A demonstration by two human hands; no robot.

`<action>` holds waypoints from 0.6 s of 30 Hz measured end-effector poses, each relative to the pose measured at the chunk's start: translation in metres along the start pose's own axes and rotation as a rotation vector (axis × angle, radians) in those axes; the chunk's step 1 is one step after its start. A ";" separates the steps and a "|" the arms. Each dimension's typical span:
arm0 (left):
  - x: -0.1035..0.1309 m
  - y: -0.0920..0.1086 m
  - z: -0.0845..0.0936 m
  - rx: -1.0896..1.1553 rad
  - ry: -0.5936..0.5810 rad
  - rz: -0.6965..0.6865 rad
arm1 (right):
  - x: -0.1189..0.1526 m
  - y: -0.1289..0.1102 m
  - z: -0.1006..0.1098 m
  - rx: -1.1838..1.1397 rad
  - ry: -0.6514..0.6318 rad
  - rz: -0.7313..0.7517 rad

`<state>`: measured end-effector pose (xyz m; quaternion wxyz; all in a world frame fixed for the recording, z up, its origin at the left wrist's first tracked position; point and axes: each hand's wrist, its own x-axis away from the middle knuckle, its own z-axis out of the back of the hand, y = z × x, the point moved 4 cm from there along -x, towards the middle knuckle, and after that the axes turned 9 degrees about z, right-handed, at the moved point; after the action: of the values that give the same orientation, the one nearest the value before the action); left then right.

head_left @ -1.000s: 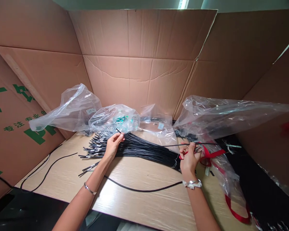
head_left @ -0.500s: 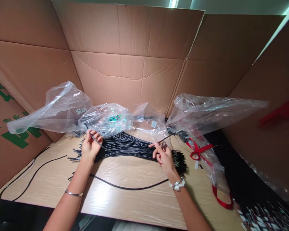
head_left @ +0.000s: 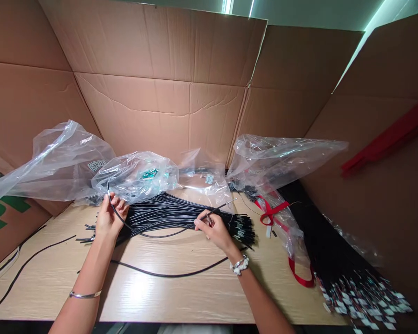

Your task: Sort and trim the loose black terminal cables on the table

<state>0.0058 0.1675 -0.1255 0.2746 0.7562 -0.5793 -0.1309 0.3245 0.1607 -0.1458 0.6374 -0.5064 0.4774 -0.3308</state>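
One black cable (head_left: 149,235) hangs in a shallow curve between my two hands. My left hand (head_left: 112,215) pinches it near its left end, which points up past the fingers. Near the other end, my right hand (head_left: 212,227) is closed on the same cable, and a thin pale tip sticks out beyond it to the right. Behind and partly under the hands lies a thick bundle of black cables (head_left: 167,211), with cut ends at both sides. Another single black cable (head_left: 167,274) lies curved on the table in front of the bundle.
Clear plastic bags (head_left: 135,174) line the back, one holding small green pieces (head_left: 149,173). Cardboard walls (head_left: 163,97) surround the table (head_left: 181,301). At right lie red straps (head_left: 301,273) and a long black wire bundle (head_left: 320,241) with white connectors. More loose cables (head_left: 28,264) are at left.
The view has turned, so the scene sits further left. My right hand has closed more round the cable, whose right end now shows beyond the fingers.
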 end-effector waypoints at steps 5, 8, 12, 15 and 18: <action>0.002 0.002 -0.002 -0.042 0.056 -0.035 | -0.002 0.002 -0.003 -0.015 -0.069 -0.025; 0.003 0.004 -0.004 -0.196 0.069 -0.092 | -0.002 0.004 -0.001 -0.137 -0.065 -0.124; 0.009 -0.008 -0.013 -0.487 -0.024 -0.108 | 0.016 0.002 0.035 -0.230 0.156 -0.239; 0.018 -0.027 -0.023 -0.601 -0.134 -0.038 | 0.053 -0.003 0.078 -0.275 0.436 -0.268; 0.033 -0.048 -0.033 -0.681 -0.217 0.026 | 0.101 -0.004 0.108 -0.334 0.666 -0.279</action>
<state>0.0711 0.1538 -0.1215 0.4495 0.5953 -0.5379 -0.3926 0.4597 0.1041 -0.1660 0.3055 -0.5278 0.6319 -0.4783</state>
